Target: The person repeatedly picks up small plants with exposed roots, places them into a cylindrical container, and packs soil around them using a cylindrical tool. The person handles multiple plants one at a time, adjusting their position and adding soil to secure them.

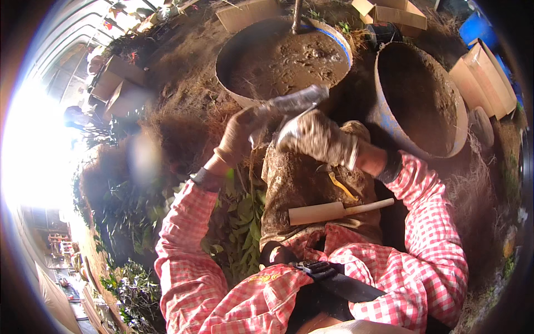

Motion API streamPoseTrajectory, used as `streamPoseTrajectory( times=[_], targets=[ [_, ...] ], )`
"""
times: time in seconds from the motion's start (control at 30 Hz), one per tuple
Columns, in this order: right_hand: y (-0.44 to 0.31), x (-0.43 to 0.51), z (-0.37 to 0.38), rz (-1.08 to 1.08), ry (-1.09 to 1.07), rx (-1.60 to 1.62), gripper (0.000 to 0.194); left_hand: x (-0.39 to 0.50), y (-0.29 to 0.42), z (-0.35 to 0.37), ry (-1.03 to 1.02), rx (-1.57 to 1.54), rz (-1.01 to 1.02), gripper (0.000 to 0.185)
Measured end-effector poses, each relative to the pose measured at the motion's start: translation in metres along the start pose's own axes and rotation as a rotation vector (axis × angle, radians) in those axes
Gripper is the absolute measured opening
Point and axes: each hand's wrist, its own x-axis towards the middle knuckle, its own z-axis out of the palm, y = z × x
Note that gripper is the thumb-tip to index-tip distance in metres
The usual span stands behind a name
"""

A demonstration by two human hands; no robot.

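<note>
My left hand [241, 131], in a soiled work glove, is raised over the near side of a mud tub. Its fingers close on the end of a dark, shiny, roughly cylindrical thing [298, 99], too blurred to name. Just below that, my right hand [321, 135] is curled in a dirty glove; motion blur hides what it grips. Pale, shiny plastic-like material [255, 140] shows between the hands. Beneath them, a thin stem [251, 171] leads down toward leaves. Across my muddy lap lie hand pruners with a yellow handle [343, 186] and a cylindrical wooden mallet [317, 213].
The large round tub [233, 97] holds wet mud and an upright stick [297, 16]. To its right stands a second muddy tub [396, 125]. Leafy plants [125, 200] are heaped at my left. Cardboard boxes [484, 79] stand around, and dry roots [471, 196] lie at right.
</note>
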Motion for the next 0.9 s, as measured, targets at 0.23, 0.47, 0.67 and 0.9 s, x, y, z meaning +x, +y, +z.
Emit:
streamPoseTrajectory(
  times=[0.23,0.47,0.67,0.9],
  targets=[
    [0.037,0.006,0.004,0.353,0.009,1.847,0.055,-0.022,-0.039,0.000,-0.137,0.471,0.270,0.020],
    [0.031,-0.015,0.003,-0.041,0.513,0.321,0.044,-0.029,-0.044,-0.002,-0.048,-0.181,-0.182,0.026],
    [0.021,-0.008,-0.006,-0.120,0.148,0.190,0.035,-0.036,0.001,0.024,-0.092,1.262,0.685,0.021],
    [0.008,0.006,0.004,0.009,0.202,0.318,0.055,-0.053,0.030,0.045,0.087,1.173,0.574,0.040]
  ],
)
